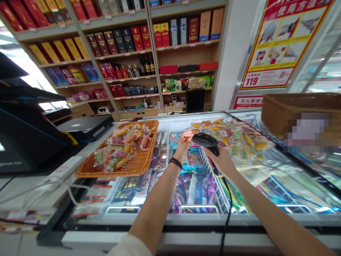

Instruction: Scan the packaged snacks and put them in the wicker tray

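My right hand (223, 160) is closed round the handle of a black barcode scanner (205, 140). The scanner's head points left, and its cord runs down past the near edge of the freezer. My left hand (182, 145) pinches a small wrapped sausage (188, 134) right at the scanner's nose. A reddish glow lies on the wrapper and fingertips. Both hands are above the freezer's glass top. To the left, a wicker tray (138, 168) bears several wrapped sausages. More wrapped sausages (236, 140) lie loose on the glass beyond my right hand.
Beneath the glass, the chest freezer (194, 181) holds packaged ices in wire baskets. A brown basket (274, 112) stands at right. On the left are a dark monitor (21, 124), a flat black device (85, 127) and white cables (66, 185). Shelves of boxed goods (122, 39) line the back wall.
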